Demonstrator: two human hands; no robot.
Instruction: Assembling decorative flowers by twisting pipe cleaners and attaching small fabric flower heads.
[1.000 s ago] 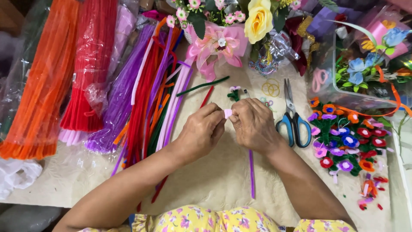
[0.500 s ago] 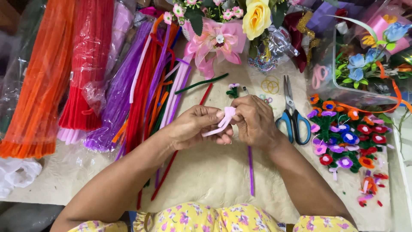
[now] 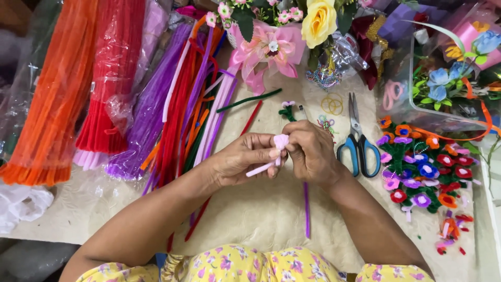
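My left hand [image 3: 242,159] and my right hand [image 3: 312,152] meet over the middle of the cream mat [image 3: 261,214]. Both pinch a pale pink pipe cleaner [image 3: 271,156]; its top end is curled into a small loop between my fingertips, and its free tail points left below my left fingers. A purple pipe cleaner [image 3: 306,209] hangs down from under my right hand onto the mat.
Bundles of orange [image 3: 49,99], red [image 3: 112,78] and purple pipe cleaners [image 3: 151,115] lie at the left. Blue-handled scissors [image 3: 357,143] rest right of my hands, beside several small finished flowers [image 3: 422,172]. A bouquet with a yellow rose [image 3: 318,21] and a clear box [image 3: 443,78] stand behind.
The pink pipe cleaner has come out from between my hands, its end curled into a loop. My hands have stayed at the same spot on the mat.
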